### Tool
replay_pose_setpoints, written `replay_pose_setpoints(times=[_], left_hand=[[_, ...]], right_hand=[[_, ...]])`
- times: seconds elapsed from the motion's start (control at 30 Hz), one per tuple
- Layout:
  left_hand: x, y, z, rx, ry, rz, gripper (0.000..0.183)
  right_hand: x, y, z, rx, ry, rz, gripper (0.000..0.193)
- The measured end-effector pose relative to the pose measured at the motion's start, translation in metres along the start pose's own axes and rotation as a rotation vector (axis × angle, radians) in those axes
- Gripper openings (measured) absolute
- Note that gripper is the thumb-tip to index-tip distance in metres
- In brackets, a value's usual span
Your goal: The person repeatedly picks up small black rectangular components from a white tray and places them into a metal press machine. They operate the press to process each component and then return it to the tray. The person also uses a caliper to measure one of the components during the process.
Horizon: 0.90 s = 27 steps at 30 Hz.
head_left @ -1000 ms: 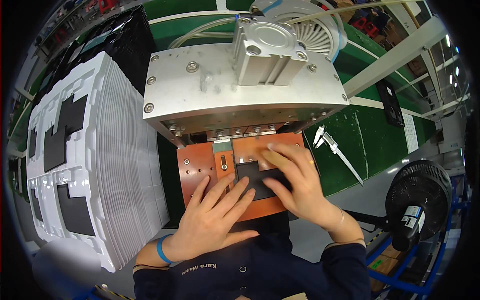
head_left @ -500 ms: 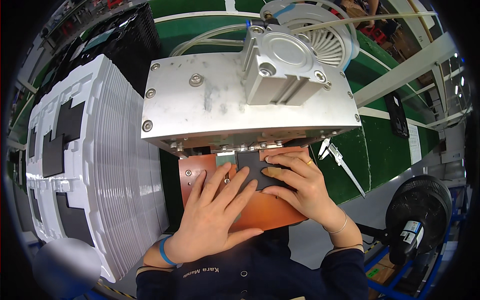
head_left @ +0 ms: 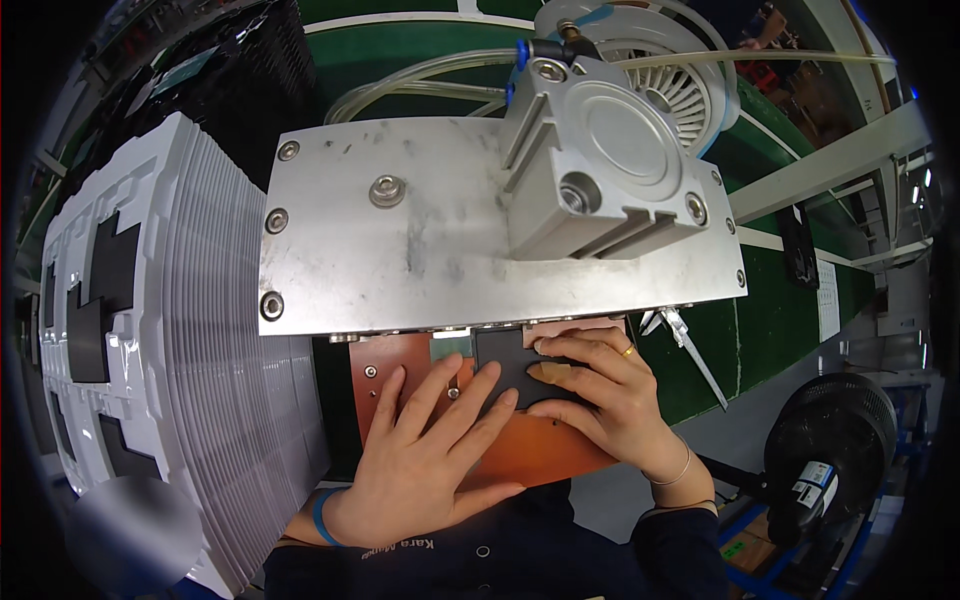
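A dark grey flat piece [head_left: 500, 357] lies on the orange-brown plate [head_left: 545, 447], with its far end close to the front edge of the metal press block. My right hand [head_left: 610, 395] is bent over the right side of this piece, fingertips and thumb against it. Tape wraps one fingertip, and a ring sits on another finger. My left hand [head_left: 420, 450] lies flat with fingers spread, across the plate's left part, two fingertips touching the grey piece's left edge. A pale green strip [head_left: 450, 345] shows beyond those fingers. The block hides whatever is beneath it.
The press block [head_left: 440, 230] with its air cylinder [head_left: 620, 150] stands right in front of the hands. Stacked white trays [head_left: 220, 330] rise on the left. A caliper [head_left: 690, 350] lies on the green bench at right; a black fan [head_left: 830, 450] stands beyond.
The view has shifted, so the press block sits larger and lower and covers more of the plate's far end. Both hands keep nearly the same pose on the grey piece and plate.
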<state>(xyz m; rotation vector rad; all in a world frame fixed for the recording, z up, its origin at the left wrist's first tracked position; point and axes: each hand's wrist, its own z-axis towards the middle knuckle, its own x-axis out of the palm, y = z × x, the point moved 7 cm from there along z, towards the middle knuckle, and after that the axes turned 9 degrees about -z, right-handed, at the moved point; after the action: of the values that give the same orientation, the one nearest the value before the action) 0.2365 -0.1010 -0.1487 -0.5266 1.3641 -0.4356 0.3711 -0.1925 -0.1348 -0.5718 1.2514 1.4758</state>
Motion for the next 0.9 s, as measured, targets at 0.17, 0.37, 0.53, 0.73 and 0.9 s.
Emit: replay_pose_setpoints(times=[0.17, 0.37, 0.53, 0.73, 0.9], left_hand=[[0.0021, 0.0010, 0.0000, -0.003, 0.001, -0.008, 0.067], [0.0015, 0.0014, -0.0001, -0.016, -0.004, -0.030, 0.064], [0.0011, 0.0020, -0.0005, -0.022, -0.005, -0.024, 0.063], [0.0009, 0.0021, 0.0006, -0.023, 0.000, -0.020, 0.062], [0.0015, 0.0023, -0.0003, -0.025, 0.003, -0.029, 0.060]], right_hand=[[0.0001, -0.0014, 0.0001, 0.019, 0.006, 0.007, 0.036], [0.0002, -0.0009, 0.0006, 0.035, 0.022, 0.026, 0.035], [0.0009, -0.0008, 0.0010, 0.046, 0.043, 0.027, 0.033], [0.0009, -0.0015, 0.0008, 0.044, 0.035, 0.025, 0.032], [0.0011, -0.0006, 0.0007, 0.050, 0.041, 0.025, 0.032]])
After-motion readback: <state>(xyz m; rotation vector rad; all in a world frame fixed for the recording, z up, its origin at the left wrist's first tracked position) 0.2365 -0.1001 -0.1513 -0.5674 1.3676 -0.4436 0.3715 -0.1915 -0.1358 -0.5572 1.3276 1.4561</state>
